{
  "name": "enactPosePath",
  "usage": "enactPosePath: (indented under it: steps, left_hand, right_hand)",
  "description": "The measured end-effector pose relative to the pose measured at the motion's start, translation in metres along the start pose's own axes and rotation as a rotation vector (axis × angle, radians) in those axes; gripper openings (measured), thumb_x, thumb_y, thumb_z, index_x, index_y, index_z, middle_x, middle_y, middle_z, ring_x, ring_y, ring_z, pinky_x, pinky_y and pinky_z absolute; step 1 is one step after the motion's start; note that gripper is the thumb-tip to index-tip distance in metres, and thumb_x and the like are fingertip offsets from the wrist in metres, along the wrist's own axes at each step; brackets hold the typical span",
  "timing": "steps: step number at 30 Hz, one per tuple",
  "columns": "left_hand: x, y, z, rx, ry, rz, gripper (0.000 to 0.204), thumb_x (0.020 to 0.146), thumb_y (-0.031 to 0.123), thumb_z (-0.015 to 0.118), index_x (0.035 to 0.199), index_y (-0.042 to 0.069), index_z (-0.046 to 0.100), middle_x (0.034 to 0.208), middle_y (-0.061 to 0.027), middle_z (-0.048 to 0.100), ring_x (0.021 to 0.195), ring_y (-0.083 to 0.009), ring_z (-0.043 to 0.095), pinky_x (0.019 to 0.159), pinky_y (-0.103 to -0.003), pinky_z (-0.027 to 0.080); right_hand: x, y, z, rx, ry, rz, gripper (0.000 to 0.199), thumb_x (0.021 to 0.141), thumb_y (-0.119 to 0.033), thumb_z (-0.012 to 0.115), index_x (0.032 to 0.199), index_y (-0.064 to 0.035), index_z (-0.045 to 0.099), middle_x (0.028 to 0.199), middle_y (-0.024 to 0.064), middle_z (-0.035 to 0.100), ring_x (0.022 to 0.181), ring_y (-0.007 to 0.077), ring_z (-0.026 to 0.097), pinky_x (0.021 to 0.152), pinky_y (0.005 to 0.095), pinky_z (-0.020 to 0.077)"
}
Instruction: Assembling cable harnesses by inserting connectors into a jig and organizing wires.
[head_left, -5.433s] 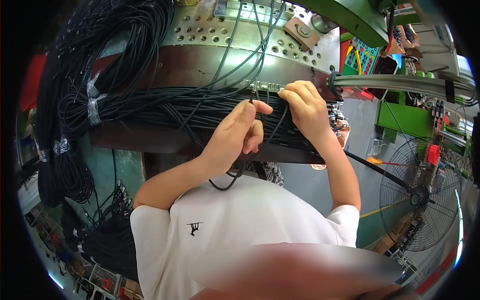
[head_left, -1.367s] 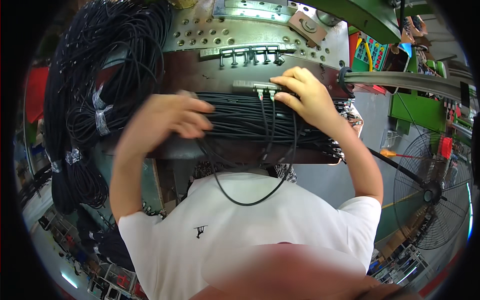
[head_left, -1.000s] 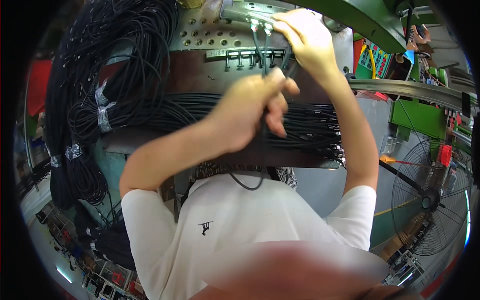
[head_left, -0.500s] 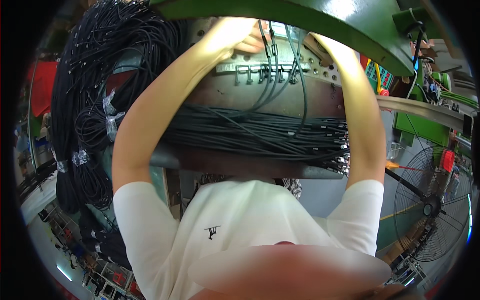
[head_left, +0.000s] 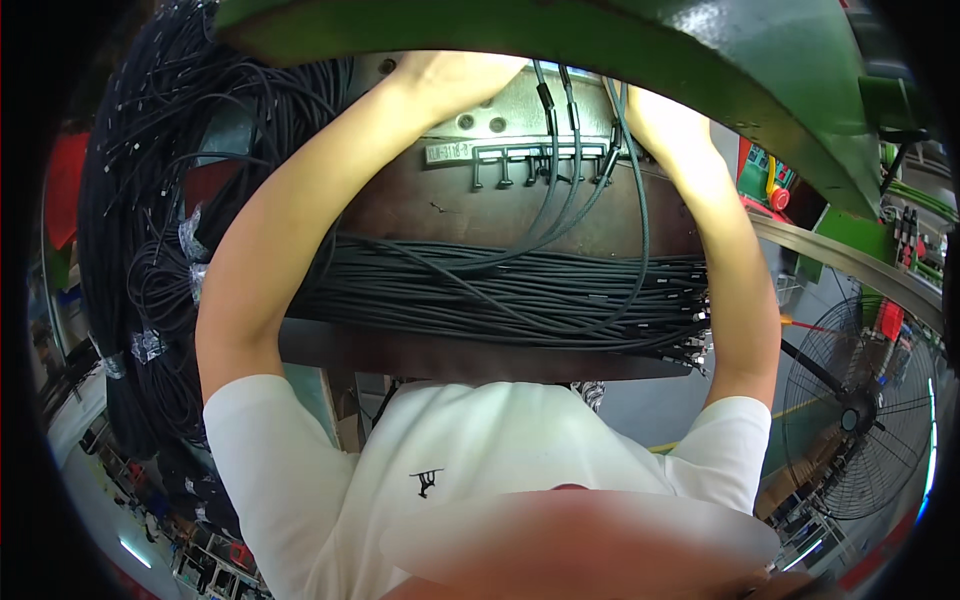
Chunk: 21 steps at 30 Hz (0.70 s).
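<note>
Head view, two hands [head_left: 458, 78], many cables [head_left: 480, 300], one fan [head_left: 858, 418]

Bench: dark red-brown surface [head_left: 490, 212] | Front: black cables [head_left: 470, 295], laid lengthwise in a broad bundle, metal-tipped ends at right | Rear: slim metal bar [head_left: 447, 154] with dark pegs, along the seam with a perforated metal plate [head_left: 520, 108].

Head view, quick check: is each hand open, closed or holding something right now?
Left hand: cannot tell; fingertips hidden by the green machine part.
Right hand: cannot tell; fingers hidden too, beside a black cable.
</note>
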<state>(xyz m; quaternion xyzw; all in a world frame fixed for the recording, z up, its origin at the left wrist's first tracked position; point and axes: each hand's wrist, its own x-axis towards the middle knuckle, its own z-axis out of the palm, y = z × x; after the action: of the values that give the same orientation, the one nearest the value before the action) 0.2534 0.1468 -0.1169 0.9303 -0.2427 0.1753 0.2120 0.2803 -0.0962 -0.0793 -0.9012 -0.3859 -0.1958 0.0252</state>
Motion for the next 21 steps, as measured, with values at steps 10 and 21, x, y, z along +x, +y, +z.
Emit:
enactPosePath:
  steps: [10, 21]
  left_hand:
    - [-0.005, -0.034, 0.009, 0.157, 0.0, 0.073, 0.02, 0.082, 0.02, 0.062, 0.094, 0.005, 0.066, 0.088, -0.0124, 0.066, 0.079, -0.0246, 0.063, 0.071, -0.035, 0.05]
    - [0.002, 0.004, -0.02, 0.015, -0.112, -0.227, 0.03, 0.086, 0.032, 0.057, 0.094, 0.005, 0.066, 0.09, -0.0122, 0.067, 0.078, -0.0225, 0.064, 0.068, -0.036, 0.051]
  right_hand:
    - [0.002, 0.003, 0.01, -0.017, 0.118, -0.071, 0.017, 0.079, -0.019, 0.06, 0.083, -0.0039, 0.067, 0.075, 0.0172, 0.063, 0.068, 0.0351, 0.061, 0.061, 0.0438, 0.0489]
    - [-0.024, 0.035, 0.039, 0.195, 0.13, -0.024, 0.02, 0.08, -0.022, 0.062, 0.084, -0.0036, 0.067, 0.078, 0.0135, 0.066, 0.07, 0.0305, 0.062, 0.062, 0.039, 0.0494]
